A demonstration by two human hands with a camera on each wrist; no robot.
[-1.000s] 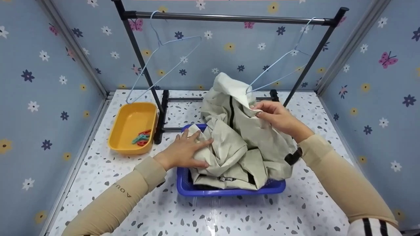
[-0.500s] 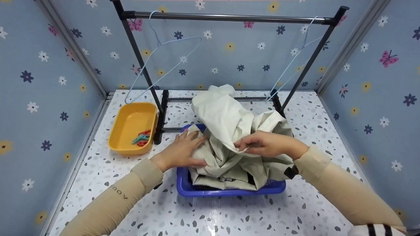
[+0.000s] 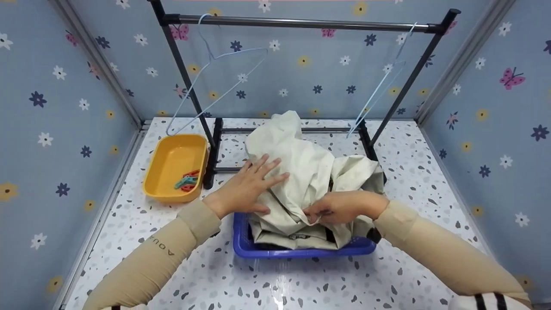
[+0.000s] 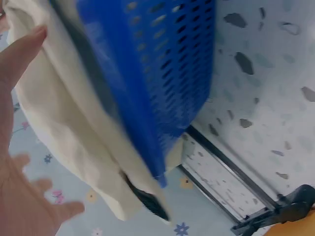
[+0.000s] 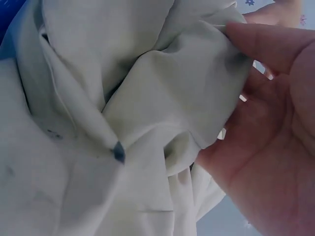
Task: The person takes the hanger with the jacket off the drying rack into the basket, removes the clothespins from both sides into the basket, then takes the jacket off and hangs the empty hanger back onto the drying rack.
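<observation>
A pale beige jacket (image 3: 301, 163) with a zip and black trim lies bunched in and over a blue plastic basket (image 3: 301, 254). My right hand (image 3: 344, 207) pinches an edge of its cloth near the front of the heap. The right wrist view shows the right thumb (image 5: 270, 44) pressed against the folded fabric. My left hand (image 3: 247, 187) lies spread over the left side of the jacket, fingers straight and apart. Seen from the left wrist, the basket's perforated wall (image 4: 167, 59) is beside the draped cloth. The jacket's inner folds hide much of the basket.
Behind the basket stands a black clothes rack (image 3: 301, 22). Two light blue hangers hang from it, a left hanger (image 3: 211, 60) and a right hanger (image 3: 379, 90). To the left sits a yellow tray (image 3: 165, 159) with several red and green clothes pegs (image 3: 188, 181). Patterned walls enclose the speckled table.
My right hand has pulled the jacket's upper part forward and down, away from the right hanger, which has swung. My left hand has shifted slightly onto the upper cloth.
</observation>
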